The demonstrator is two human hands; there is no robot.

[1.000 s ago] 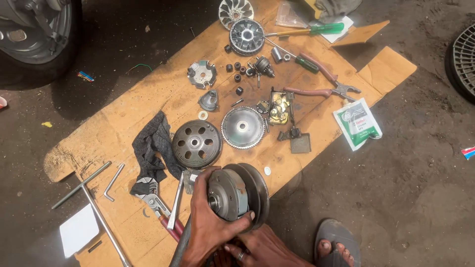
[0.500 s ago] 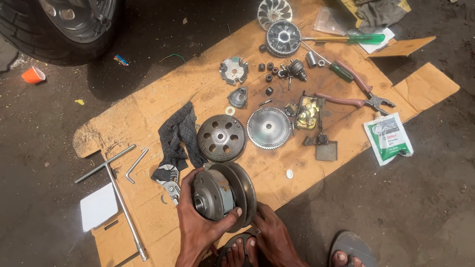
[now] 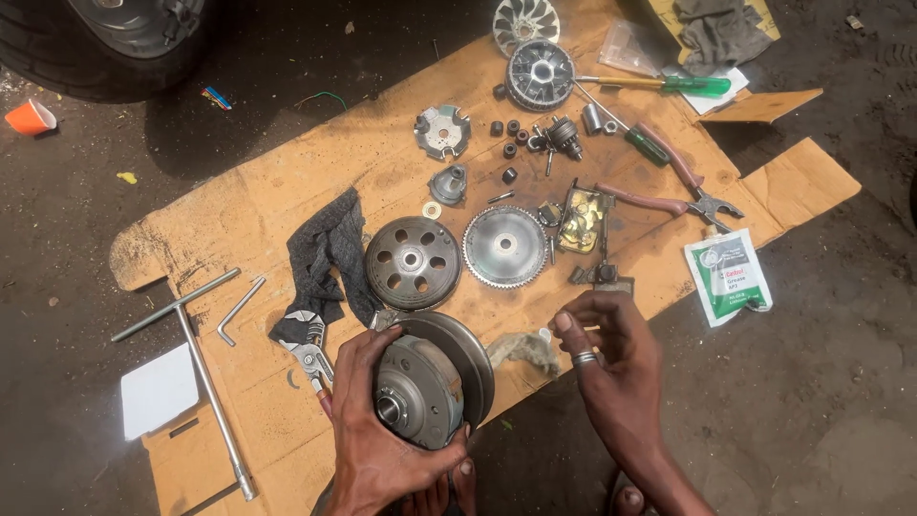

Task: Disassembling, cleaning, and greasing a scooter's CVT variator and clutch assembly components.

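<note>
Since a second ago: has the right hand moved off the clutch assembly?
Yes. The right hand has left the clutch assembly and lifted right, toward the cardboard's near edge; only the left hand holds it now.

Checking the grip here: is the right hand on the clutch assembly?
No: only the left hand grips the clutch assembly; the right hand is off to the side, fingers lifted clear of it.

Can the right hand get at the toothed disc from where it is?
Probably yes. The right hand is free, fingers loosely curled, just below the toothed disc on the cardboard. Nothing lies over the disc; the left hand holds the clutch pulley.
</note>
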